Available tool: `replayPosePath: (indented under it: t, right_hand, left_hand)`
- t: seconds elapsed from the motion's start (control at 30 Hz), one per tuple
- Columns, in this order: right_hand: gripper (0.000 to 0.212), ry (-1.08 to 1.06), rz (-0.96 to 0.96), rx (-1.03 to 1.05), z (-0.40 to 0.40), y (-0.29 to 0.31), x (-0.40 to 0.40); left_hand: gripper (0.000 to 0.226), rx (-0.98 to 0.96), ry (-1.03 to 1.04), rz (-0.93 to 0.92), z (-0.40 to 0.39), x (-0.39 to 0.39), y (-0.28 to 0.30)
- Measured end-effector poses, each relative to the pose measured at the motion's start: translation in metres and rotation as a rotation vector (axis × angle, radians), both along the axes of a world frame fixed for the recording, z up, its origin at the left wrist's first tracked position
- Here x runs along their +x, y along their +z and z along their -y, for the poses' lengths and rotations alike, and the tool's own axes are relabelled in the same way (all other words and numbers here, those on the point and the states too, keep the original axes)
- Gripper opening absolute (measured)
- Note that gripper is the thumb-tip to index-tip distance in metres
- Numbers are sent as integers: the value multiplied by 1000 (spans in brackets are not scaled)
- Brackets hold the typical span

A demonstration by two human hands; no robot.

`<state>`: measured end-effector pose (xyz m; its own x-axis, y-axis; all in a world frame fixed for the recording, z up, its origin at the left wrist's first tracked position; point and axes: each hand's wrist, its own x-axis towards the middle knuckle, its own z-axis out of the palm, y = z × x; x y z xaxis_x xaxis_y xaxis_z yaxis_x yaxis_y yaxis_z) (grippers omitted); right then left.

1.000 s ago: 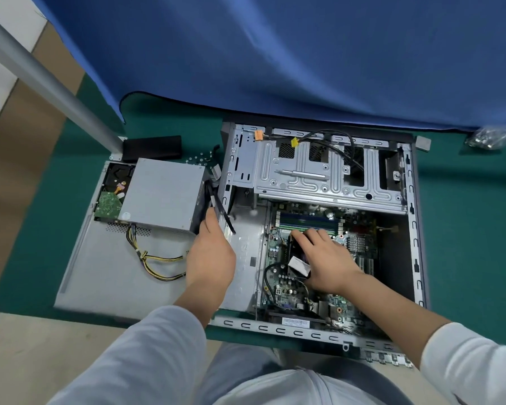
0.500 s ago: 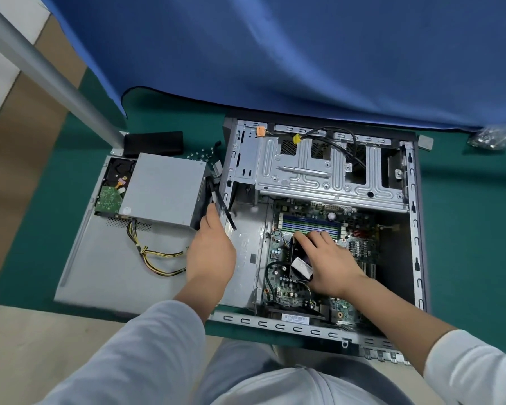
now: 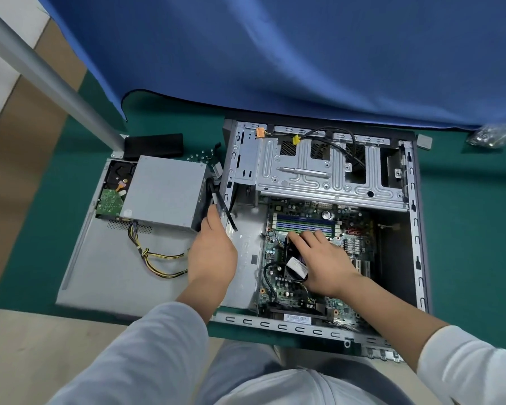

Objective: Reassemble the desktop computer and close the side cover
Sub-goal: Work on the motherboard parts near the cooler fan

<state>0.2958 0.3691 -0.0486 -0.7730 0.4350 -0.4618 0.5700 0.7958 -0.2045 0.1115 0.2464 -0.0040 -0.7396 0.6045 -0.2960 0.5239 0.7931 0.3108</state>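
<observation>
— Head view: where's the case (image 3: 415, 217)?

— Flat on the green mat (image 3: 468, 229), open side up. Its long axis runs left to right from where I stand, drive cage (image 3: 327, 176) along the far edge, board (image 3: 310, 252) nearer me.

— What's inside?

— The board lies on the floor of the case, memory sticks (image 3: 304, 223) running left-right just beyond my fingers. A black cable (image 3: 333, 141) loops over the cage with a yellow plug (image 3: 296, 139) on it, an orange plug (image 3: 260, 132) beside that. A screwdriver (image 3: 304, 171) lies on top of the cage, pointing left.

— Your hands?

— My right hand (image 3: 322, 264) lies on the black fan (image 3: 292, 258) on the board, fingers curled round its far edge. My left hand (image 3: 214, 252) is at the left wall of the case, thumb up against the rim; the fingers are hidden from me, so I can't say whether they grip.

— And outside the case?

— The cover (image 3: 111, 276) lies flat on the mat to the left, touching the case. On it sits the PSU (image 3: 164, 194) with its yellow and black wires (image 3: 158, 261) trailing towards me, and a drive (image 3: 114, 188) tucked against the PSU's left side.

— Anything else?

— A blue cloth (image 3: 275, 54) hangs behind, a black box (image 3: 154, 145) sits beyond the PSU.
</observation>
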Motion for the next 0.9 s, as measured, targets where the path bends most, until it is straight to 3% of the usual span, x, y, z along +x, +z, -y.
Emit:
replayPosePath:
  t: [0.9]
  right_hand:
    - [104, -8, 56, -21, -3, 2, 10]
  left_hand:
    - [67, -17, 6, 19, -1, 0, 2]
